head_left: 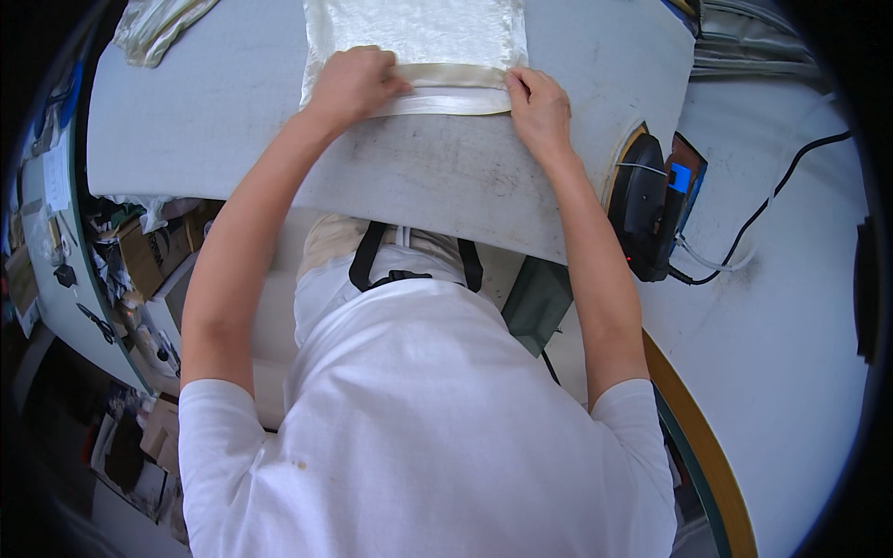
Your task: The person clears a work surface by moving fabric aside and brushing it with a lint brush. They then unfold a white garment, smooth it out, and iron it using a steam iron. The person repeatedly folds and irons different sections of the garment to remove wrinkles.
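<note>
A shiny cream fabric piece [418, 31] lies on the padded ironing surface [446, 150], with a folded band [453, 74] across its near end. My left hand [357, 82] rests over the left end of that band, its fingers bent and slightly blurred; whether they grip the cloth I cannot tell. At the band's right end, my right hand [543, 104] pinches the fabric edge between thumb and fingers. To the right of my right forearm is a black electric iron [640, 195].
Another cream cloth [157, 28] lies at the far left. A black cord [760, 209] runs from the iron over the white table [767, 335]. Scissors [96, 322] lie on a side table at left, near cardboard boxes [143, 254]. Silvery fabric [753, 42] is stacked at upper right.
</note>
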`<act>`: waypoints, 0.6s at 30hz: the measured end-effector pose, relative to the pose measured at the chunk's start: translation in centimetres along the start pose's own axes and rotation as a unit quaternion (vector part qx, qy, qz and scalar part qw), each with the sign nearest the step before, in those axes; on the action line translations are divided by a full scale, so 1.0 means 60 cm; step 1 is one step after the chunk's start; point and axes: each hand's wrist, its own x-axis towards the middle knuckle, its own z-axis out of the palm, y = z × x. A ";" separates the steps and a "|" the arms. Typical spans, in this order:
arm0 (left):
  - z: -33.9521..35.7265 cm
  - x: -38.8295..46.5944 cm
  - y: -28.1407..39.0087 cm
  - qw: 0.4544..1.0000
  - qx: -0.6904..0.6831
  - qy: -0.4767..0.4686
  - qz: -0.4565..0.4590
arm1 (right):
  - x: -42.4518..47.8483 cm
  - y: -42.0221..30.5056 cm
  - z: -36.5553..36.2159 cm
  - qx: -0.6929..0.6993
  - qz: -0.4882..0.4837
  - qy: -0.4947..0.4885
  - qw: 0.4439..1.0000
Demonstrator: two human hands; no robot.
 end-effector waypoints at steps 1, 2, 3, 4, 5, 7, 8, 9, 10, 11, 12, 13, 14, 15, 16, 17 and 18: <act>0.005 0.008 0.016 0.999 0.001 0.012 0.030 | -0.001 0.002 -0.001 0.003 -0.005 -0.001 1.000; 0.009 0.016 0.033 0.999 0.010 0.009 0.035 | -0.002 0.002 -0.002 0.001 -0.025 0.006 1.000; 0.011 0.025 0.051 0.999 0.020 0.007 0.042 | -0.005 0.003 -0.003 -0.003 -0.042 0.007 0.999; 0.009 0.030 0.063 0.999 0.029 -0.006 0.046 | -0.007 0.002 -0.003 -0.006 -0.062 0.017 0.998; 0.003 0.032 0.072 0.994 0.073 0.009 0.078 | -0.010 0.000 -0.002 -0.030 -0.076 0.032 0.996; -0.017 0.032 0.085 0.984 0.098 0.103 0.106 | -0.010 -0.012 0.002 -0.074 -0.108 0.084 0.988; -0.033 0.031 0.088 0.978 0.113 0.136 0.113 | -0.006 -0.021 0.004 -0.059 -0.048 0.105 0.992; -0.057 0.026 0.087 0.955 0.136 0.201 0.173 | 0.000 -0.032 0.005 -0.040 0.011 0.125 0.991; -0.084 0.018 0.086 0.960 0.132 0.198 0.150 | 0.009 -0.045 0.004 -0.024 0.086 0.131 0.987; -0.114 0.012 0.085 0.961 0.127 0.206 0.135 | 0.023 -0.058 0.001 0.007 0.082 0.155 0.984; -0.147 0.007 0.082 0.962 0.121 0.215 0.119 | 0.040 -0.071 -0.007 0.031 0.094 0.166 0.981; -0.186 0.008 0.074 0.923 0.126 0.325 0.164 | 0.058 -0.083 -0.018 0.057 0.115 0.171 0.977; -0.224 0.007 0.063 0.870 0.128 0.429 0.207 | 0.073 -0.091 -0.036 0.051 0.080 0.206 0.974; -0.274 -0.011 0.039 0.830 0.175 0.488 0.208 | 0.085 -0.096 -0.059 0.046 0.056 0.234 0.970; -0.310 -0.021 0.021 0.782 0.221 0.544 0.208 | 0.096 -0.098 -0.079 0.042 0.030 0.262 0.964; -0.321 -0.038 0.004 0.762 0.222 0.571 0.208 | 0.100 -0.097 -0.098 0.079 0.014 0.276 0.958; -0.326 -0.064 -0.016 0.745 0.222 0.598 0.192 | 0.094 -0.092 -0.112 0.115 -0.001 0.287 0.951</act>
